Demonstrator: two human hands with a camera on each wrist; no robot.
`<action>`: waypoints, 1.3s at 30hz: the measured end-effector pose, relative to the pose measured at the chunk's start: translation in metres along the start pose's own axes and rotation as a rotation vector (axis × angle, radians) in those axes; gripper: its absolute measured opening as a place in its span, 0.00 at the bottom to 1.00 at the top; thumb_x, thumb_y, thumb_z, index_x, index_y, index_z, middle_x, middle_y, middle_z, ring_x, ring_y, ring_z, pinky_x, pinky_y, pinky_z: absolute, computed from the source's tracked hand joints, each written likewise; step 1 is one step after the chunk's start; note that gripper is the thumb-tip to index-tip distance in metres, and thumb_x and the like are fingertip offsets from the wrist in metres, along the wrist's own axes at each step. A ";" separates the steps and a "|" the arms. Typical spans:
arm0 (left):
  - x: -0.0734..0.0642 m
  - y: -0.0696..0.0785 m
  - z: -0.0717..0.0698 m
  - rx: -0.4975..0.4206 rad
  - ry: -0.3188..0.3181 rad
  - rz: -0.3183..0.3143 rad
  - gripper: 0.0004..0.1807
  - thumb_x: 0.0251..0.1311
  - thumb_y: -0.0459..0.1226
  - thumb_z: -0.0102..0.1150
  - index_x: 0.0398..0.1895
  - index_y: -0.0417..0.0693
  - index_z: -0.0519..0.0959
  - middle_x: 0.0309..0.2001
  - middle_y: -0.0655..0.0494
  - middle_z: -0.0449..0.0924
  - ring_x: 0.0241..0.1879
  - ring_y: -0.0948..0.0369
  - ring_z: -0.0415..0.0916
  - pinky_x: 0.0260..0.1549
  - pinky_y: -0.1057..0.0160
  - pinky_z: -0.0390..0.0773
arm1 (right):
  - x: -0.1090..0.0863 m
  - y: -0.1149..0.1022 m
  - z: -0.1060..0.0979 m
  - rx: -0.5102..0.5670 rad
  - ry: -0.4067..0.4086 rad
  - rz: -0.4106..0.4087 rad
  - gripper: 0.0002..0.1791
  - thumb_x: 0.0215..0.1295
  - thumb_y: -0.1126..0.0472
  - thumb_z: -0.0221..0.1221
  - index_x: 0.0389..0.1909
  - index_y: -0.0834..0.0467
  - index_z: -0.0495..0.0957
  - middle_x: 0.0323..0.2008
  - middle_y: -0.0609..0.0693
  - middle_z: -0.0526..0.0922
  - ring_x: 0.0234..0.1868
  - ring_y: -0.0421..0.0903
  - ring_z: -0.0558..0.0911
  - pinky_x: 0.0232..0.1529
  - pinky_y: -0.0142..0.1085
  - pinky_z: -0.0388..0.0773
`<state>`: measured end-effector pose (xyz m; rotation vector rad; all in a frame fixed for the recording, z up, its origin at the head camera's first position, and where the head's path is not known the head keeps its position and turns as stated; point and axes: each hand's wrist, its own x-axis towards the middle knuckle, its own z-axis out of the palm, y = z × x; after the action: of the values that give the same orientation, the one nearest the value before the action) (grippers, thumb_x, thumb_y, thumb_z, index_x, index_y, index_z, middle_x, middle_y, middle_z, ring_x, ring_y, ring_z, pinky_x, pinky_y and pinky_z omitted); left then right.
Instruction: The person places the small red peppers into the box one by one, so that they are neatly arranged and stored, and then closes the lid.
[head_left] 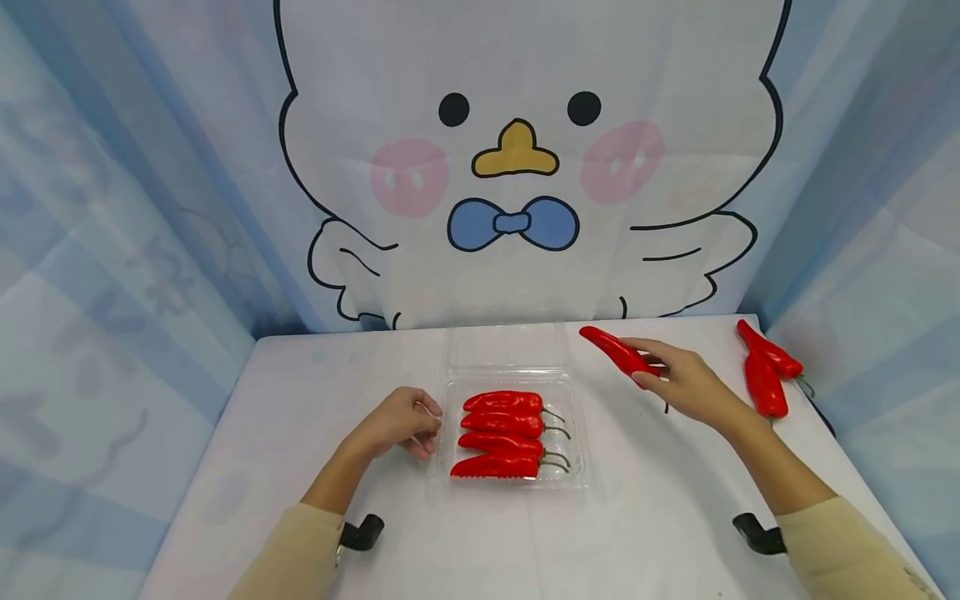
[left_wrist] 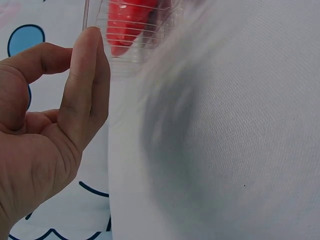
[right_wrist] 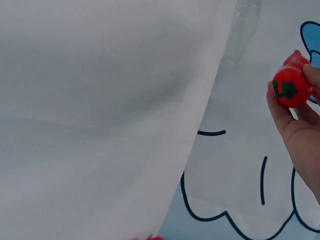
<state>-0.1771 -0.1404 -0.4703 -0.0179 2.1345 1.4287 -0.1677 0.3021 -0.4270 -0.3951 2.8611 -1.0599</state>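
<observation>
My right hand (head_left: 692,385) holds a red chili pepper (head_left: 611,348) above the table, right of the clear plastic box, its tip pointing up and left. Thumb and fingers go round its stem end; the green stem (right_wrist: 286,90) shows in the right wrist view. Several red peppers (head_left: 501,402) lie side by side in the clear plastic box (head_left: 576,396), green stems to the right. Its transparent lid (head_left: 506,346) is folded back at the far side. Loosely bent, my left hand (head_left: 405,418) has its fingertips right at the box's left edge.
Two more red peppers (head_left: 765,387) lie crossed at the table's right edge. The white table (head_left: 322,400) meets a curtain (head_left: 525,283) with a cartoon bird behind, and curtains hang on both sides. Black mounts (head_left: 759,535) sit at the wrists.
</observation>
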 end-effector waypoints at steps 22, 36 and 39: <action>-0.003 0.000 0.001 0.008 0.010 -0.010 0.11 0.66 0.31 0.63 0.48 0.35 0.76 0.27 0.43 0.82 0.20 0.57 0.81 0.23 0.59 0.88 | 0.017 -0.037 0.031 0.046 -0.110 -0.156 0.33 0.65 0.67 0.68 0.70 0.54 0.73 0.62 0.57 0.79 0.59 0.57 0.83 0.53 0.45 0.88; -0.002 0.003 0.000 0.009 0.008 -0.020 0.10 0.67 0.31 0.62 0.47 0.35 0.76 0.30 0.42 0.82 0.20 0.57 0.82 0.23 0.59 0.88 | 0.026 -0.054 0.045 0.036 -0.177 -0.185 0.30 0.67 0.68 0.66 0.70 0.55 0.73 0.61 0.56 0.80 0.58 0.56 0.83 0.54 0.46 0.88; -0.002 0.003 0.000 0.016 0.012 -0.023 0.10 0.67 0.31 0.62 0.48 0.35 0.76 0.30 0.43 0.82 0.20 0.57 0.82 0.24 0.59 0.88 | 0.028 -0.057 0.049 0.029 -0.182 -0.180 0.30 0.67 0.67 0.66 0.69 0.55 0.73 0.61 0.56 0.80 0.58 0.55 0.83 0.54 0.46 0.88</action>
<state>-0.1762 -0.1394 -0.4669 -0.0441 2.1485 1.4015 -0.1749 0.2224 -0.4264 -0.7187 2.6867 -1.0315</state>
